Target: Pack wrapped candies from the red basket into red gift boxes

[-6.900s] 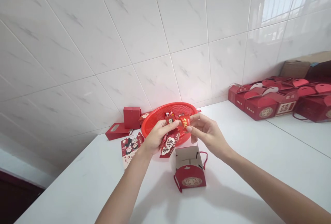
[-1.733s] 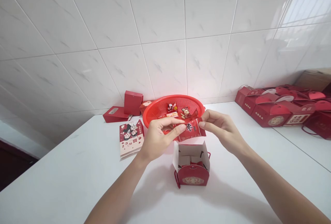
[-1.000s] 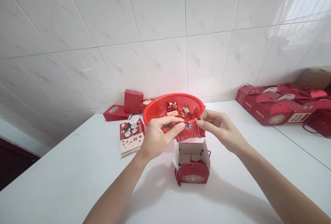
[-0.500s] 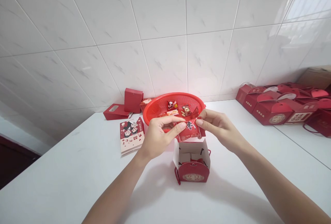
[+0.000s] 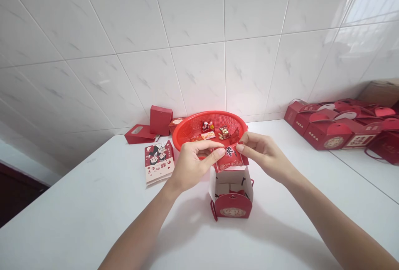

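Note:
Between both hands hangs a red snack packet (image 5: pixel 229 159) with a dark printed character. My left hand (image 5: pixel 195 164) pinches its left upper corner between thumb and finger. My right hand (image 5: pixel 262 153) pinches the upper right side the same way. Just below the packet stands an open red gift box (image 5: pixel 234 207), white inside, with a red cord at each side. Something red shows at its bottom, but I cannot make out what. Behind the hands is a red plastic basket (image 5: pixel 183 130) holding several small wrapped sweets (image 5: pixel 208 126) and a few peanuts.
To the left lies a printed card or folded bag (image 5: pixel 158 164). Two plain red boxes (image 5: pixel 161 121) rest against the tiled wall behind it. Several closed red gift boxes (image 5: pixel 330 132) are grouped at the right, with a brown carton (image 5: pixel 380 91) behind.
The packet's lower part has tilted slightly, and its printed front now shows a little differently. Both hands keep nearly the same place and grip.

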`<state>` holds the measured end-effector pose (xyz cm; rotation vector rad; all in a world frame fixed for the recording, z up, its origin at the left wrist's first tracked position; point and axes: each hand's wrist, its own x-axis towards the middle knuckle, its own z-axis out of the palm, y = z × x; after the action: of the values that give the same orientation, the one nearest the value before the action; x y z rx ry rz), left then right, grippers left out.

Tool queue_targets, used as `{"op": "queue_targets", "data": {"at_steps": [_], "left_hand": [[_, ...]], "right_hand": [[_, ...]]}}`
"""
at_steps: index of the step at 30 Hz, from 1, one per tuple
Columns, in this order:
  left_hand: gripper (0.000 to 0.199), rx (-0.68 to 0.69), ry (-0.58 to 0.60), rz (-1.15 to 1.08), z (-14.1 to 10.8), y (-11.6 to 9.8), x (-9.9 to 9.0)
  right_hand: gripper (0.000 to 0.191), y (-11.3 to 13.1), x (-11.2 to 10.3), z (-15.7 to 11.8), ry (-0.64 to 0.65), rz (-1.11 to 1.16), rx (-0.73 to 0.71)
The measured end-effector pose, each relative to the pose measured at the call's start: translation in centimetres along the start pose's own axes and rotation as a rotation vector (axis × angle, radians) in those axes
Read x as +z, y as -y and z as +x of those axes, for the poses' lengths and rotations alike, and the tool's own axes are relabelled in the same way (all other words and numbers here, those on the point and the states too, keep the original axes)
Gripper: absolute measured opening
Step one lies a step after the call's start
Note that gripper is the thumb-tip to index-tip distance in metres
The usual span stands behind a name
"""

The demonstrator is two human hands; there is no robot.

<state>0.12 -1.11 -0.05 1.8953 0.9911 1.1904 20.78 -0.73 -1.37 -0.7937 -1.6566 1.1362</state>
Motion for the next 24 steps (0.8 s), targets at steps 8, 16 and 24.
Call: {"op": "queue_targets", "data": {"at_steps": [8, 16, 24], "left_hand": [[0.016, 0.005, 0.022, -0.003, -0.03, 0.09, 0.04], [0.016, 0.0, 0.032, 0.047, -0.18, 0.07, 0.08], [0.018, -0.014, 0.054, 0.09, -0.16, 0.01, 0.08]], "right_hand": [[0.03, -0.09, 0.19, 0.01, -0.023, -0.092, -0.003], [0.027, -0.11, 0.29, 0.09, -0.025, -0.196, -0.002], [0.026, -0.23, 0.56, 0.05, -0.018, -0.27, -0.022]]}}
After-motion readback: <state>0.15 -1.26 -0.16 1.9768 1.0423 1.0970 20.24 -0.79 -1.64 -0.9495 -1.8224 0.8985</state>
